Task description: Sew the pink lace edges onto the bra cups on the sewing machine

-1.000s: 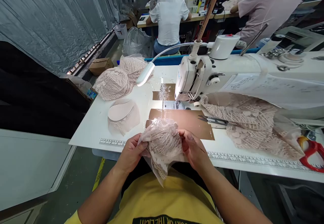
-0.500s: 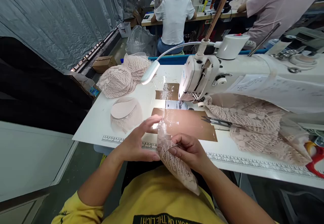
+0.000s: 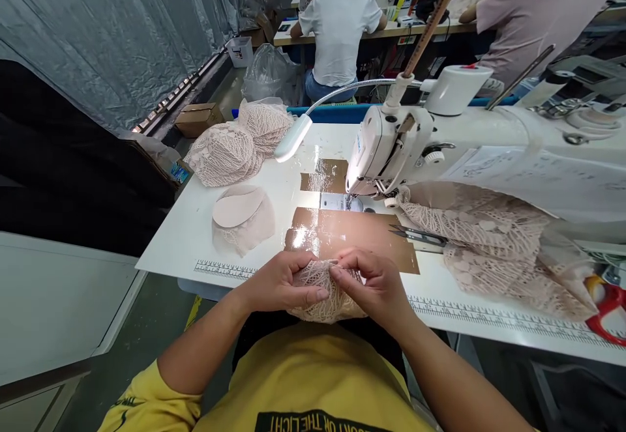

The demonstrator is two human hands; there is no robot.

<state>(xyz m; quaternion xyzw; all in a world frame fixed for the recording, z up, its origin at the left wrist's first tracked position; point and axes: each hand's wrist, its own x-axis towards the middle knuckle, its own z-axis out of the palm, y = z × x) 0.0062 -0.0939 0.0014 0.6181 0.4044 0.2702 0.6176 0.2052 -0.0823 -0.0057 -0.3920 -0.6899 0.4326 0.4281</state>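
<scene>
A beige lace bra cup is held at the table's front edge, its patterned face toward me. My left hand grips its left side, thumb across the front. At the upper right edge, my right hand pinches the lace between thumb and fingers. Just beyond lies the brown taped sheet in front of the sewing machine. To the left, a pale cup piece with a sheer edge rests flat on the table. Black scissors lie to the right of the sheet.
Stacked lace cups sit at the table's back left, beside a lamp head. More lace fabric is heaped under the machine arm. Red-handled scissors are at the right edge. Two co-workers sit at tables beyond, one in a white shirt.
My left hand, apart from the lace before, has moved right and closed on it. The lace piece has turned from hanging lengthwise to lying crosswise between both hands.
</scene>
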